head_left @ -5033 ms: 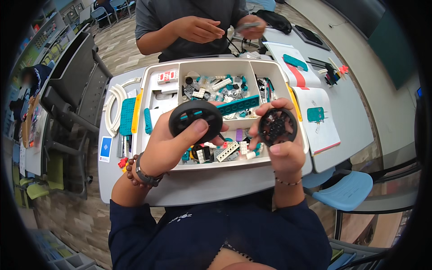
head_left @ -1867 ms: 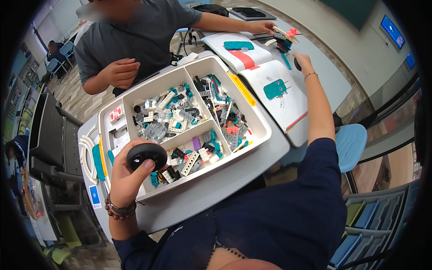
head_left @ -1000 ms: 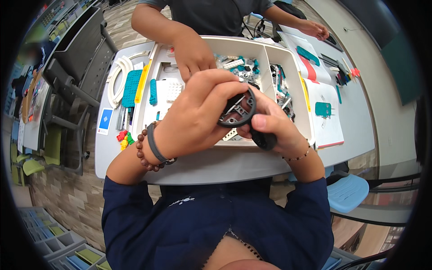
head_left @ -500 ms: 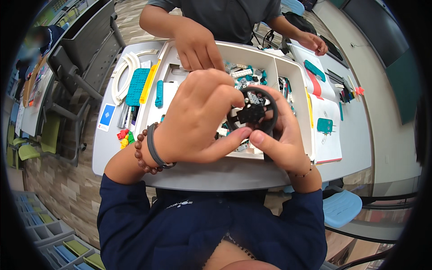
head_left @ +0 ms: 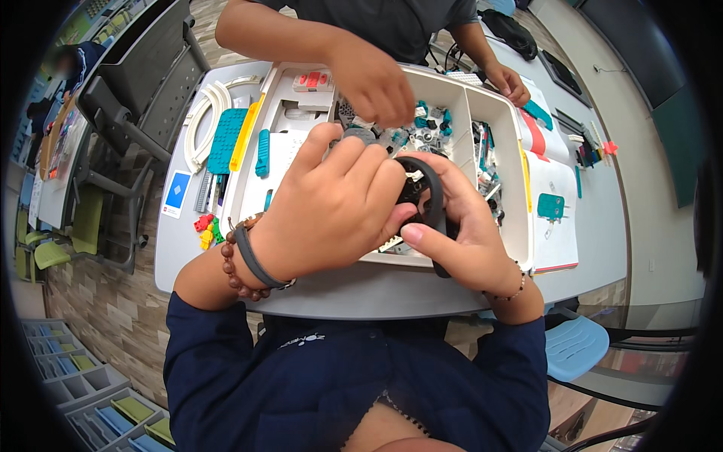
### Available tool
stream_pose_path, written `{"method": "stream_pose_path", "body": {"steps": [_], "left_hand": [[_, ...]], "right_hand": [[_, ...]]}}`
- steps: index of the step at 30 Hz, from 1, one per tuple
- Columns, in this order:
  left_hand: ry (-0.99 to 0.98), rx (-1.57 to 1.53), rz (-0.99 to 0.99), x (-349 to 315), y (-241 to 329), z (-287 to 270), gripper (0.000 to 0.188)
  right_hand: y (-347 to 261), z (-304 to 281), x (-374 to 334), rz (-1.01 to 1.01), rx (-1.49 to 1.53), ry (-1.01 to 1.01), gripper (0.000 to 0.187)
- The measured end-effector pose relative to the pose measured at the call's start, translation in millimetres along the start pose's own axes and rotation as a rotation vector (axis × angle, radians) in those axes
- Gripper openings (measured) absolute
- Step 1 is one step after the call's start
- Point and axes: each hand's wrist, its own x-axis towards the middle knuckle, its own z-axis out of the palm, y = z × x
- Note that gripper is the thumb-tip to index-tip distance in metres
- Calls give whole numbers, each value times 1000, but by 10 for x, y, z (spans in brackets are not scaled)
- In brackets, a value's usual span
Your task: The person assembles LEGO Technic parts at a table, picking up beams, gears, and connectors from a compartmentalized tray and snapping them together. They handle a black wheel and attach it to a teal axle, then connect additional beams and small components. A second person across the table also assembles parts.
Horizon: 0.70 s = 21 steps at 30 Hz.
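Observation:
My left hand (head_left: 331, 207) and my right hand (head_left: 463, 233) are pressed together around a black toy wheel (head_left: 425, 197), held just above the near edge of a white sorting tray (head_left: 520, 233). The left hand covers most of the wheel from the left. My right hand cups it from below and the right, thumb across its lower side. A second dark rounded part shows under my right palm. The tray holds several small grey, teal and white building pieces (head_left: 444, 128). Another person's hand (head_left: 373, 87) reaches into the tray's far compartment.
Teal and yellow plates (head_left: 230, 139) and white tubing (head_left: 207, 105) lie left of the tray. An open instruction booklet (head_left: 550, 196) lies to the right. The other person's second hand (head_left: 508, 83) rests at the far right. Grey chairs stand at left, a blue chair (head_left: 576, 346) near right.
Five seconds ago each hand held a separate wheel. Since then my hands have come together over the tray and now clasp the wheel between them; the other person's hand reached into the tray.

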Motion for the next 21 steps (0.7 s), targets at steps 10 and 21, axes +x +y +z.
{"method": "stream_pose_path", "body": {"steps": [10,21], "left_hand": [[90,-111,80,-3,3,129,26],[182,-121,-20,166,182,213,18]], "right_hand": [[65,-2,-28,-73,-143,16,53],[-48,-155,-84,5,-41,60,54]]}}
